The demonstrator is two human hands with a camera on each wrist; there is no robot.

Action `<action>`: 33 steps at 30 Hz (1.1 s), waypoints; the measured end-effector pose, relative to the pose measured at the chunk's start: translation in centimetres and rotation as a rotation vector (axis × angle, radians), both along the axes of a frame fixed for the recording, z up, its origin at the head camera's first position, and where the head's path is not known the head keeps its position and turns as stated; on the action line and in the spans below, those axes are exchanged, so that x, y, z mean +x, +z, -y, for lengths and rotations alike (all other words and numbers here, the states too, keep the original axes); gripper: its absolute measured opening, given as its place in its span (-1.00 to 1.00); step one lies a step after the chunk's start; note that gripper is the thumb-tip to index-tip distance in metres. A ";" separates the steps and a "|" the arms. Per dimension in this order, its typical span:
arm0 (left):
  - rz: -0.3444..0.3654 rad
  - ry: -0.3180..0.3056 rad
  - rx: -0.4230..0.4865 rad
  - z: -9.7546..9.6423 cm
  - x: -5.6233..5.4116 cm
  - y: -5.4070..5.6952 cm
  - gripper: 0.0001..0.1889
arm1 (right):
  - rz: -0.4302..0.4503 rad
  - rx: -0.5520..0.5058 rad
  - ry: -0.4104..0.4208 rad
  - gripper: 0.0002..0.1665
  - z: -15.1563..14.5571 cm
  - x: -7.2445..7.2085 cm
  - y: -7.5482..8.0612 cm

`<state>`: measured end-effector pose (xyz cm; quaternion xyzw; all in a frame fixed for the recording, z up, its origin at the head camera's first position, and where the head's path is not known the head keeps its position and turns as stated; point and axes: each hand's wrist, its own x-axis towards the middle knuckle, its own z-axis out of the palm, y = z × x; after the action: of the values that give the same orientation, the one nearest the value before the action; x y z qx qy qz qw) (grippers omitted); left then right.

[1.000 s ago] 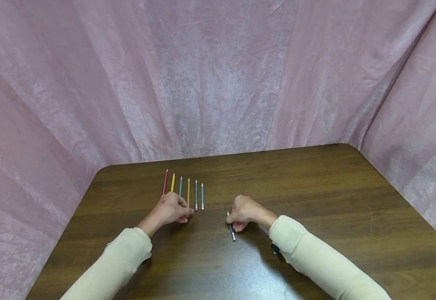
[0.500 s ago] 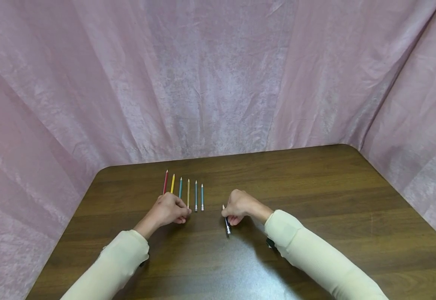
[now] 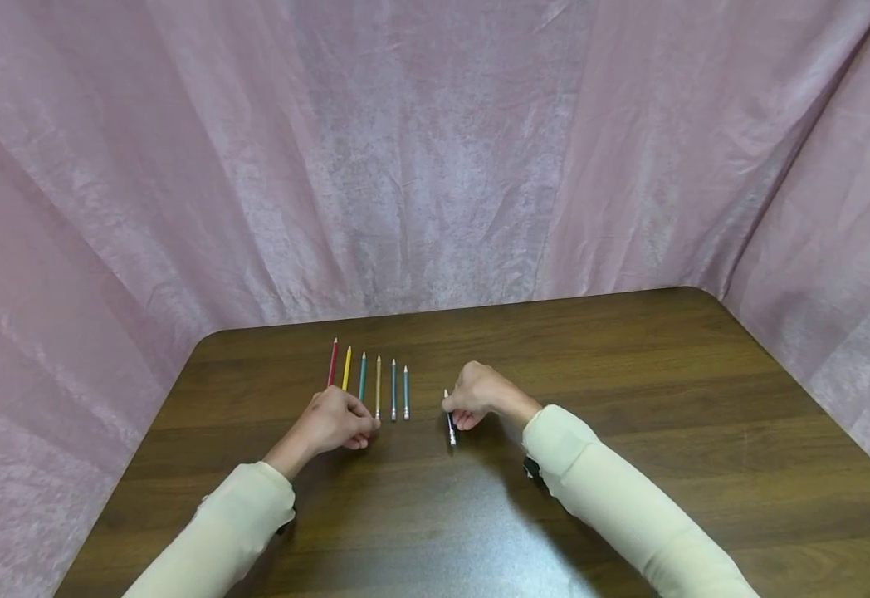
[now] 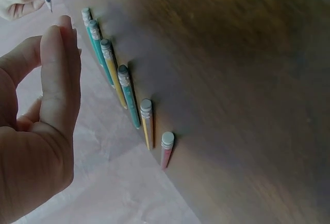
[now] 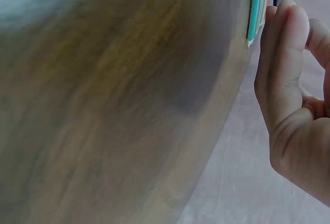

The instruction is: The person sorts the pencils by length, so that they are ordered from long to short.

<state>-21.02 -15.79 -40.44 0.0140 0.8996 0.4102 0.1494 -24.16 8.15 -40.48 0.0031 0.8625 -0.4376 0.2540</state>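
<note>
My right hand (image 3: 477,394) pinches a dark blue pencil (image 3: 451,432) between thumb and fingers, its sharp tip pointing away from me and its eraser end toward me. That pencil stands right of a row of pencils. From left to right the row runs red (image 3: 334,363), yellow, teal, golden yellow (image 3: 378,386), then two blue-green pencils (image 3: 406,390), tips away. My left hand (image 3: 336,419) is at the near ends of the row, hiding some of the left pencils' lower parts. In the left wrist view its fingers are fairly straight and nothing shows between them and the thumb.
The brown wooden table (image 3: 629,374) has rounded far corners. Pink velvety curtains (image 3: 435,166) hang behind it and along both sides. A glossy reflection lies on the near middle of the tabletop.
My right hand has carried the dark blue pencil away from me and slightly left, and the pencil has turned straighter. My left hand has drifted a little left. The row stays as it was.
</note>
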 end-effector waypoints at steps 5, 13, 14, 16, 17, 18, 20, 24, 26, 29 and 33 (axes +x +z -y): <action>0.013 -0.003 -0.020 0.2 0.1 -0.1 -0.89 | -0.006 0.038 0.026 -0.73 0.4 -0.8 -0.1; 0.019 -0.001 -0.048 0.6 0.4 -0.1 -0.92 | -0.009 0.042 0.037 -0.70 1.0 -2.3 -0.2; 0.018 -0.002 -0.049 0.6 0.4 0.0 -0.92 | -0.009 0.041 0.039 -0.69 1.1 -2.5 -0.3; 0.018 0.001 -0.048 0.7 0.5 0.0 -0.93 | -0.008 0.036 0.037 -0.70 1.3 -2.8 -0.4; 0.016 0.001 -0.049 0.7 0.5 0.0 -0.93 | -0.008 0.037 0.036 -0.70 1.4 -2.9 -0.4; 0.013 -0.001 -0.051 0.8 0.5 0.0 -0.93 | -0.008 0.037 0.035 -0.69 1.5 -3.1 -0.4; 0.010 -0.003 -0.051 0.8 0.5 0.1 -0.92 | -0.005 0.027 0.027 -0.70 1.7 -3.3 -0.4; 0.009 -0.001 -0.046 1.0 0.4 0.2 -0.92 | -0.003 0.013 0.018 -0.70 2.1 -3.9 -0.2; 0.012 0.001 -0.042 1.1 0.4 0.2 -0.93 | -0.004 0.011 0.015 -0.71 2.4 -4.1 -0.3; 0.013 0.001 -0.040 1.3 0.5 0.3 -0.93 | -0.003 0.020 0.016 -0.72 2.7 -4.5 -0.3; 0.012 -0.001 -0.043 1.4 0.6 0.4 -0.93 | 0.004 0.035 0.008 -0.75 3.2 -4.7 -0.3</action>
<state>-20.46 -17.16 -40.03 0.0087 0.9073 0.3907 0.1553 -28.91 4.96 -40.74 0.0050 0.8694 -0.4216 0.2574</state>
